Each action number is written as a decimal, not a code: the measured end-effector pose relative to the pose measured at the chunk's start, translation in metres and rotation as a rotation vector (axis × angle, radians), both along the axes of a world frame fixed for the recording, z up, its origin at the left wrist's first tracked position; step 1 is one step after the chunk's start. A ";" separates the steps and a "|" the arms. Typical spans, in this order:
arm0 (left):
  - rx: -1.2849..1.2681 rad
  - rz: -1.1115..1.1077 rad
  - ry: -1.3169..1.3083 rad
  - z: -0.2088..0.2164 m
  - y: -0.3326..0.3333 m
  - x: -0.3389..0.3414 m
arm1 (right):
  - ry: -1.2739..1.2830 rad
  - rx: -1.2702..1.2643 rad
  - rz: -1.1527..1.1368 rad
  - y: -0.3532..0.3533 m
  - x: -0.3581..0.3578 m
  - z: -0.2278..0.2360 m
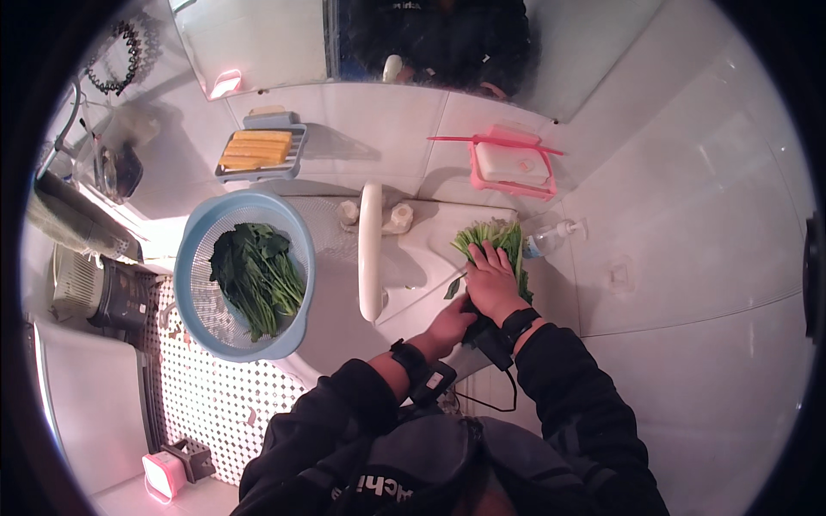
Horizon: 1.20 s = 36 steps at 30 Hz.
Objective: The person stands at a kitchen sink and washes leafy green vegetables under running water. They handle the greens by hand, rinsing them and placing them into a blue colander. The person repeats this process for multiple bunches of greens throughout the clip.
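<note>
Along the right edge of the white sink [335, 292], greens [489, 234] lie under my right hand [495, 288], fingers slightly spread; my left hand [451, 328] is at their near side, grip not determinable. Bare ceramic separates faucet [371, 249] from blue colander [184, 267] at left. Pump bottle [551, 237] crowds the right. Floor [215, 396]: dotted tile.

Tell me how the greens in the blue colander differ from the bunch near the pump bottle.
The colander greens lie untouched in the blue colander; the bunch is partly covered by the right hand's grip. The bunch shows pale stem ends at its far end; the colander greens show dark leaves there. Both are leafy and green.
</note>
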<state>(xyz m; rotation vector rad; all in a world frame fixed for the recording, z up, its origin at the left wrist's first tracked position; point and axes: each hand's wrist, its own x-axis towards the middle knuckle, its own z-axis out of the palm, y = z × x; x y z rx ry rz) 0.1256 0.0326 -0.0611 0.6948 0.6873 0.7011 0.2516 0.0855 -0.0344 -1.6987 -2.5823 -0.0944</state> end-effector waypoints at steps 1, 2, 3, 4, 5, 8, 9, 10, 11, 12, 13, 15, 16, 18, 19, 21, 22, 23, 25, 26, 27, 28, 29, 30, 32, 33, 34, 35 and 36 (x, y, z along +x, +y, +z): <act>-0.065 -0.018 0.004 0.004 -0.008 0.002 | 0.003 0.009 -0.006 0.000 0.000 -0.003; -0.151 -0.032 0.038 0.006 -0.018 0.004 | 0.010 0.016 -0.015 -0.001 -0.001 -0.007; -0.249 -0.050 0.062 0.006 -0.025 0.004 | -0.012 0.070 0.013 -0.001 -0.001 -0.008; -0.208 -0.089 0.205 0.004 -0.027 0.001 | -0.043 0.070 0.013 -0.002 -0.001 -0.009; -0.100 -0.080 0.297 0.002 -0.028 -0.001 | -0.081 0.054 0.002 -0.002 -0.001 -0.009; 0.189 -0.050 0.582 -0.012 -0.024 -0.010 | 0.009 0.026 0.043 -0.004 -0.002 -0.005; 0.248 -0.035 0.685 -0.018 -0.022 -0.013 | 0.049 0.024 0.066 -0.006 -0.003 -0.003; 0.326 -0.011 0.793 -0.024 -0.021 -0.015 | 0.028 0.019 0.067 -0.007 -0.005 0.000; 0.302 -0.001 0.802 -0.029 -0.022 -0.017 | 0.021 0.026 0.075 -0.008 -0.009 0.002; 0.293 0.016 0.817 -0.035 -0.024 -0.019 | 0.019 0.012 0.075 -0.009 -0.012 0.003; 0.276 0.020 0.840 -0.040 -0.026 -0.022 | 0.046 0.025 0.072 -0.010 -0.016 0.005; 0.306 0.015 0.856 -0.048 -0.031 -0.030 | 0.112 -0.006 0.039 -0.012 -0.022 0.009; 0.302 -0.005 0.888 -0.050 -0.032 -0.034 | 0.130 0.031 0.046 -0.013 -0.024 0.011; 0.276 0.011 0.868 -0.049 -0.036 -0.044 | 0.201 0.088 0.067 -0.015 -0.027 0.015; 0.252 0.015 0.875 -0.046 -0.038 -0.052 | 0.239 0.074 0.048 -0.019 -0.030 0.017; 0.274 0.002 0.770 -0.034 -0.040 -0.074 | 0.374 0.117 0.074 -0.030 -0.043 0.018; 0.232 -0.023 0.708 -0.027 -0.041 -0.087 | 0.516 -0.009 0.030 -0.038 -0.053 0.016; 0.196 -0.043 0.637 -0.019 -0.041 -0.100 | 0.661 -0.111 0.001 -0.048 -0.064 0.015; 0.277 -0.019 0.731 -0.003 -0.041 -0.126 | 0.950 -0.395 -0.120 -0.067 -0.093 0.012; 0.244 0.007 0.725 0.006 -0.043 -0.139 | 1.055 -0.393 -0.040 -0.073 -0.110 0.013; 0.214 0.032 0.718 0.015 -0.046 -0.151 | 1.147 -0.458 -0.053 -0.078 -0.127 0.015; 0.243 0.113 0.653 0.025 -0.050 -0.163 | 1.223 -0.465 -0.006 -0.083 -0.141 0.020; 0.296 0.121 0.652 0.035 -0.053 -0.176 | 1.207 -0.421 0.068 -0.087 -0.154 0.028; 0.350 0.128 0.649 0.047 -0.056 -0.190 | 1.193 -0.396 0.112 -0.091 -0.167 0.037; 0.307 0.152 0.601 0.072 -0.062 -0.217 | 1.230 -0.420 0.155 -0.096 -0.194 0.058; 0.210 0.168 0.554 0.084 -0.067 -0.231 | 1.207 -0.363 0.188 -0.096 -0.207 0.067; 0.145 0.193 0.484 0.095 -0.069 -0.245 | 1.191 -0.319 0.213 -0.092 -0.220 0.076; 0.321 0.197 0.673 0.105 -0.070 -0.260 | 1.181 -0.270 0.246 -0.089 -0.233 0.083; 0.532 0.208 0.840 0.113 -0.070 -0.275 | 1.120 -0.186 0.257 -0.082 -0.247 0.088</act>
